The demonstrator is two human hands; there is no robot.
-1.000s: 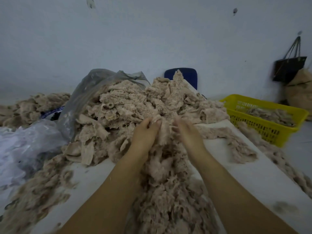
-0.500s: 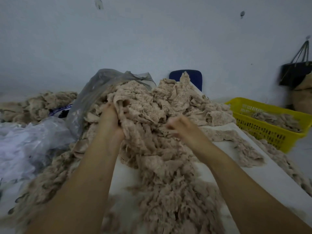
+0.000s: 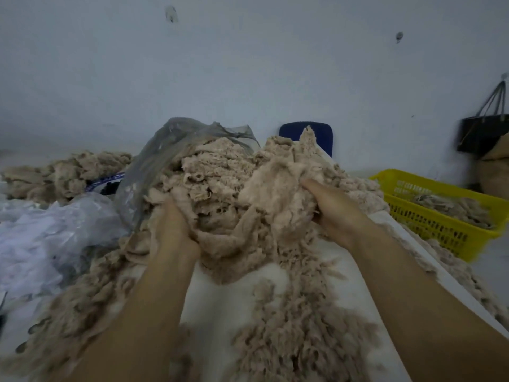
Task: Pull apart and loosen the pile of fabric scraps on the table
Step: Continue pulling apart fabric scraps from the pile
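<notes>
A big heap of beige fabric scraps (image 3: 220,183) covers the middle of the white table (image 3: 228,296), and loose shreds (image 3: 297,326) trail toward me. My left hand (image 3: 173,227) is sunk into the heap's left front, its fingers buried in the cloth. My right hand (image 3: 333,208) grips a raised clump of scraps (image 3: 278,199) from the right side. A band of cloth sags between the two hands.
A grey plastic bag (image 3: 157,161) leans against the heap's left side, with a pale crumpled bag (image 3: 44,238) beside it. A yellow basket (image 3: 440,216) holding scraps sits right of the table. Behind are a blue chair back (image 3: 322,133), a black bag (image 3: 484,130) and more scraps (image 3: 63,172).
My hands started close together at the heap's front. The left reached up and left, then came down into the heap; the right moved right and lifted a clump.
</notes>
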